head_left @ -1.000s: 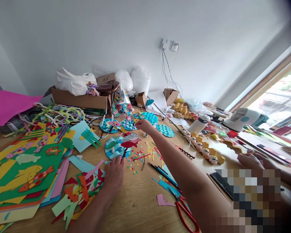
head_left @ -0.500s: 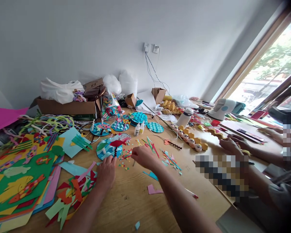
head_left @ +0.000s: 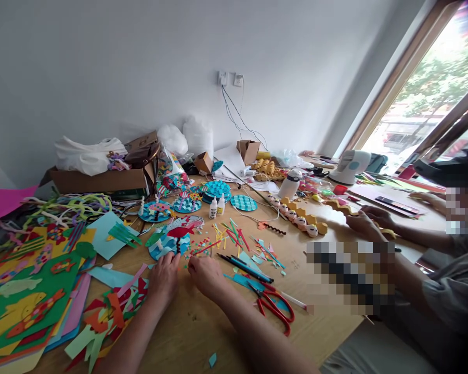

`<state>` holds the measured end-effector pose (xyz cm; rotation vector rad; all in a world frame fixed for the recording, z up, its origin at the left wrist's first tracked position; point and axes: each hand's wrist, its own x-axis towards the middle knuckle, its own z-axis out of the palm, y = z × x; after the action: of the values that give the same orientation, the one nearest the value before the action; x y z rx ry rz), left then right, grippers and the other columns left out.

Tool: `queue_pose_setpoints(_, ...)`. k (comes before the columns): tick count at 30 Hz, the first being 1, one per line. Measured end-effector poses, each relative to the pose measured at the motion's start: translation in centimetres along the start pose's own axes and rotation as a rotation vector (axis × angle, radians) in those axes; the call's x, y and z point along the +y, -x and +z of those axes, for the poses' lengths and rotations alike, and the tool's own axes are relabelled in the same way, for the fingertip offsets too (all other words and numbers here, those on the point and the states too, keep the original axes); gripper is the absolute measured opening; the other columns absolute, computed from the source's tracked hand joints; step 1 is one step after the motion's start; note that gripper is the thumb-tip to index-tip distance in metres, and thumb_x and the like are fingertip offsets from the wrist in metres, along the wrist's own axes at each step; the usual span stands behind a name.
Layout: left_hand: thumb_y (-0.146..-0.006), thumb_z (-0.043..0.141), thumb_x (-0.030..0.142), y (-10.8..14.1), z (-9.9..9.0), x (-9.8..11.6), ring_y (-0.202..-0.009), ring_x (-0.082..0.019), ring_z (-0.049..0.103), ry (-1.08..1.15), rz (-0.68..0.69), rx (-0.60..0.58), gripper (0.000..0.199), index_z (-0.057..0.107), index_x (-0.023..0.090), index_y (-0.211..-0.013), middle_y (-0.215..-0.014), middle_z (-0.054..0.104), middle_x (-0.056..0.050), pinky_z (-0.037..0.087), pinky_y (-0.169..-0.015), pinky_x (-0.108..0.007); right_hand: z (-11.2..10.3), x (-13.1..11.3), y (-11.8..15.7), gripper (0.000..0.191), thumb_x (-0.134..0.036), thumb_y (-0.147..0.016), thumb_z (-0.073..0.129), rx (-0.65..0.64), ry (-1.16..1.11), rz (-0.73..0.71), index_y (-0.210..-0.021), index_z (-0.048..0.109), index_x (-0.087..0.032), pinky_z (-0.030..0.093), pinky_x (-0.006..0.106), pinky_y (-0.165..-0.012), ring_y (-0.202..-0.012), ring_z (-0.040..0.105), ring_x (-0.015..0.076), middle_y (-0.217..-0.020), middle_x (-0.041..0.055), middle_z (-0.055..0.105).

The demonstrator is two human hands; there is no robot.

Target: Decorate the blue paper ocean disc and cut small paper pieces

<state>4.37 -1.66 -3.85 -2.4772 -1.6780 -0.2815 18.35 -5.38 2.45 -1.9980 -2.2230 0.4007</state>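
Observation:
My left hand (head_left: pixel 164 274) is closed at the near edge of a blue paper plate (head_left: pixel 156 253) with white wave shapes. Its fingertips pinch the lower end of a dark twisted stem, which carries a red paper fish (head_left: pixel 180 232) over the plate. Just to the right, my right hand (head_left: pixel 206 274) is closed, its fingertips on one end of a thin red paper strip (head_left: pixel 208 248). A spotted pale fish (head_left: pixel 193 222) lies behind the red one. Small coloured scraps (head_left: pixel 197 244) are scattered beyond my right hand. Fingers partly hide both grips.
Red-handled scissors (head_left: pixel 275 306) and dark pens (head_left: pixel 245 267) lie right of my right forearm. Glue bottles (head_left: pixel 213 209) stand behind the scraps. Paper sheets (head_left: pixel 27 291) and offcuts (head_left: pixel 113 311) cover the left. Another person's hands (head_left: pixel 364 226) work at the right.
My right hand has come back left and nearer, close beside my left hand, with a red strip at its fingertips. Scissors and pens its arm hid now show. My left hand keeps its place.

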Motion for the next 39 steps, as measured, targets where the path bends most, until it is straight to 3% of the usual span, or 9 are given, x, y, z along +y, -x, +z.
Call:
queue_pose_setpoints(20, -0.082, 0.038, 0.001, 0.0, 0.1, -0.3, -0.099, -0.023, 0.055, 0.009, 0.009, -0.001, 0.047, 0.056, 0.018, -0.123, -0.112, 0.06, -0.009, 0.048, -0.079, -0.033, 2.5, 0.8, -0.5, 0.028, -0.02, -0.084, 0.039, 0.034, -0.042, -0.081, -0.095, 0.065, -0.021, 0.045, 0.028, -0.065, -0.085, 0.065, 0.021, -0.097, 0.0081, 0.069)
queue_pose_setpoints(39, -0.083, 0.04, 0.003, 0.0, -1.2, 0.1, -0.101, -0.022, 0.055, 0.037, -0.012, -0.048, 0.047, 0.055, 0.022, -0.123, -0.114, 0.059, -0.008, 0.048, -0.077, -0.031, 2.1, 0.5, -0.4, 0.026, -0.023, -0.087, 0.04, -0.002, -0.044, -0.068, -0.096, 0.064, -0.021, 0.045, 0.027, -0.069, -0.089, 0.064, 0.0192, -0.1, 0.0071, 0.067)
